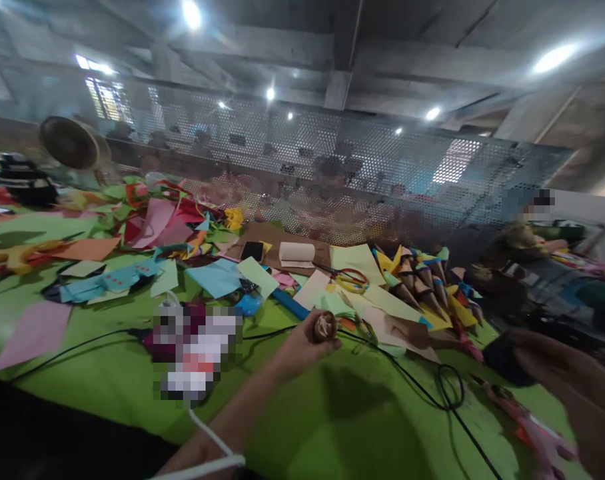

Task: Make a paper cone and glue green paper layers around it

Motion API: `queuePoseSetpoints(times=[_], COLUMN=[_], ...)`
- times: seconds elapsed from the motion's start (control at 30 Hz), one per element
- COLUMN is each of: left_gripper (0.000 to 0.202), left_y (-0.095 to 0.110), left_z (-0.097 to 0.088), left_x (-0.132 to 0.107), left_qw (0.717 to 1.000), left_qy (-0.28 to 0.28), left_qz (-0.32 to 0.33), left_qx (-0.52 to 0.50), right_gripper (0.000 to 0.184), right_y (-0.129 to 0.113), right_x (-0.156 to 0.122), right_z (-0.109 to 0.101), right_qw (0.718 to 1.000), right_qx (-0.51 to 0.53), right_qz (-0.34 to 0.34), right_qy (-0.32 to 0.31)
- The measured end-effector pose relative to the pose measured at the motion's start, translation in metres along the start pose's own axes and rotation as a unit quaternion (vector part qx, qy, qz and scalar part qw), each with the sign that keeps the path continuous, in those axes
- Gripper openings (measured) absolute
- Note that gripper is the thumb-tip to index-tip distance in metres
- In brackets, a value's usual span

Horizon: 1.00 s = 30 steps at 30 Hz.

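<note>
Near the middle of the green table, my left hand [307,337] is closed around a small brown roll [325,325], seen end-on, with pale crumpled stuff in its middle. My right hand [557,373], smeared by motion, is at the right edge. Its fingers are closed on a dark, rounded thing [506,359] whose kind I cannot make out. Below that hand lies a pink tool [535,427] with a narrow tip, like a glue gun. A looped black cable [417,383] runs between the hands.
Beyond my left hand lie scissors [352,280], paper sheets and a white roll [296,253]. Brown cones [422,283] are heaped to the right. Further left are a power strip [202,347], a yellow glue gun [20,257] and coloured paper. A perforated screen [302,167] stands behind.
</note>
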<state>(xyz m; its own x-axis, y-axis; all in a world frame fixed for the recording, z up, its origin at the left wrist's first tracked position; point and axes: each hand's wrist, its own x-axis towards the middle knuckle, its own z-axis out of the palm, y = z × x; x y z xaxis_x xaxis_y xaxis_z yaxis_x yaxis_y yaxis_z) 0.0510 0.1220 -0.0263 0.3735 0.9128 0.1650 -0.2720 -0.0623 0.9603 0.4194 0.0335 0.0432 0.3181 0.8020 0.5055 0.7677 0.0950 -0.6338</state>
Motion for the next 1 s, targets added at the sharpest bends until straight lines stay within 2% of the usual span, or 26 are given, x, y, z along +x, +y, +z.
queuePoseSetpoints(times=[0.03,0.07,0.13,0.2,0.27,0.37,0.47,0.6,0.8,0.93,1.0], left_gripper=[0.049,0.049,0.049,0.051,0.051,0.047,0.046,0.043,0.043,0.039,0.036], left_y=[0.000,0.000,-0.001,-0.004,-0.007,-0.010,-0.010,-0.006,-0.004,-0.007,-0.011], left_z=[0.000,-0.001,-0.003,-0.005,-0.007,-0.007,-0.006,-0.006,-0.006,-0.008,-0.010], left_x=[-0.001,-0.002,-0.003,-0.002,-0.001,0.000,-0.001,-0.002,-0.004,-0.003,-0.002], left_qw=[1.000,1.000,1.000,1.000,1.000,0.999,0.999,0.999,0.998,0.998,0.997], left_qy=[-0.004,-0.008,-0.017,-0.020,-0.018,-0.026,-0.029,-0.032,-0.040,-0.038,-0.041], left_qz=[-0.003,-0.005,-0.002,0.006,0.015,0.015,0.016,0.025,0.034,0.039,0.050], left_qx=[0.001,0.002,0.005,0.010,0.004,-0.035,-0.036,0.002,-0.020,0.033,0.053], right_gripper=[0.027,0.026,0.024,0.022,0.025,0.028,0.029,0.024,0.027,0.022,0.023], right_y=[-0.029,-0.058,-0.106,-0.136,-0.150,-0.150,-0.144,-0.141,-0.143,-0.143,-0.145], right_x=[-0.004,-0.008,-0.015,-0.021,-0.025,-0.028,-0.029,-0.032,-0.034,-0.034,-0.033], right_z=[0.015,0.032,0.068,0.101,0.127,0.152,0.163,0.166,0.167,0.173,0.169], right_qw=[0.999,0.995,0.971,0.953,0.944,0.941,0.941,0.939,0.939,0.935,0.935], right_qx=[0.014,0.042,0.085,0.105,0.096,0.074,0.058,0.040,0.042,0.035,0.045], right_qz=[0.004,-0.029,-0.130,-0.183,-0.208,-0.237,-0.256,-0.260,-0.273,-0.281,-0.282], right_qy=[-0.041,-0.090,-0.180,-0.215,-0.237,-0.230,-0.216,-0.222,-0.203,-0.214,-0.210])
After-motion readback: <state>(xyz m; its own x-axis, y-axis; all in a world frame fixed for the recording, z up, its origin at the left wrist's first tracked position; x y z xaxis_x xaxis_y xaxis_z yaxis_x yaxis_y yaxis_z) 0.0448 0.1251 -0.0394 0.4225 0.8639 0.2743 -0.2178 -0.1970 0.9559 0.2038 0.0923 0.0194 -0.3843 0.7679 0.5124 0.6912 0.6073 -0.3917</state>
